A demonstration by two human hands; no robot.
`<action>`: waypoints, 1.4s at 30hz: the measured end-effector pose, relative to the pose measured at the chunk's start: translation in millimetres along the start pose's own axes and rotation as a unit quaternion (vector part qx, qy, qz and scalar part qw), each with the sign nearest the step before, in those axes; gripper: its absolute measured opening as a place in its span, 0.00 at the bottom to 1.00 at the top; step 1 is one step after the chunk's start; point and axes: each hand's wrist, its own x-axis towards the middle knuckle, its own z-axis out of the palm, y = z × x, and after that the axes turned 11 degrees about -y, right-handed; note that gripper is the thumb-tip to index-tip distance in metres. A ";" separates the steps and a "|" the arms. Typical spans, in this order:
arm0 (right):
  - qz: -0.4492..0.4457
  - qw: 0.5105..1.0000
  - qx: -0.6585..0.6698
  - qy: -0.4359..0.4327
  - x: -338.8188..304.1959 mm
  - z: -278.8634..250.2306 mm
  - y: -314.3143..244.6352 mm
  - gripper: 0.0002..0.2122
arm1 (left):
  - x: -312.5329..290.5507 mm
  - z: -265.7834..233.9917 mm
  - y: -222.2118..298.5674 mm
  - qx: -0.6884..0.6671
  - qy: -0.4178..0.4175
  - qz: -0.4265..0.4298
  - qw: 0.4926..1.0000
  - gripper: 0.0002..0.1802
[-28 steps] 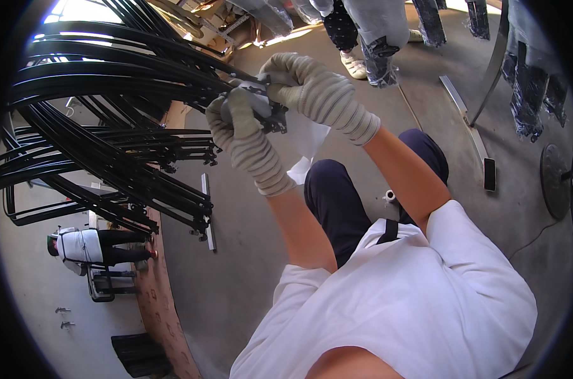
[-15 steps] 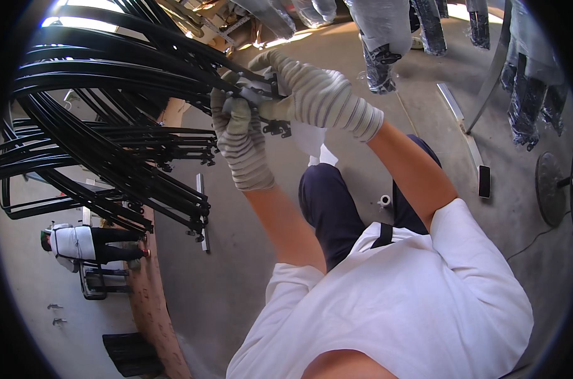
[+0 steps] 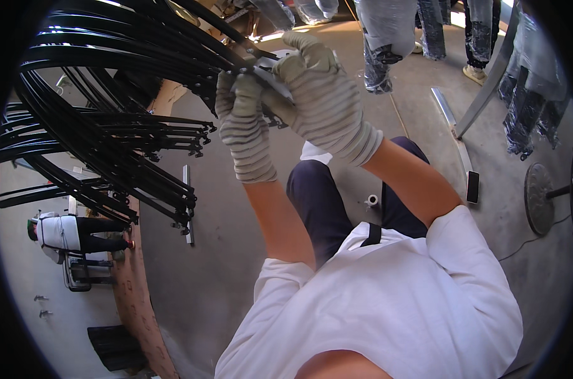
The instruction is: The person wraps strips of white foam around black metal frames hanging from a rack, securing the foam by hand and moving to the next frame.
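My left hand (image 3: 245, 129), in a striped knit glove, is closed around the ends of a bundle of black bent metal tubes (image 3: 135, 60). My right hand (image 3: 331, 101), gloved alike, is bent over the same ends from the right, thumb below and fingers above. A flat grey strip (image 3: 272, 83) lies across the tube ends between both hands, gripped by the right one; its exact kind is unclear. Small black brackets show at the tube ends, partly hidden by the gloves.
More black tubes (image 3: 109, 142) hang at the left. Plastic-wrapped parts (image 3: 387, 31) hang at upper right. A metal bar (image 3: 447, 110) with a phone (image 3: 472, 187) lies on the floor near a round fan base (image 3: 539, 199). Another person (image 3: 62, 232) stands at far left.
My right hand has turned, its fingers raised higher, and the grey strip now tilts across the tube ends. The view has shifted slightly; a shoe appears at upper right.
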 end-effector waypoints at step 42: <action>0.084 0.932 0.329 -0.129 -11.4 17.3 39.4 0.11 | -1.3 58.5 19.9 0.381 0.073 0.140 0.911 0.07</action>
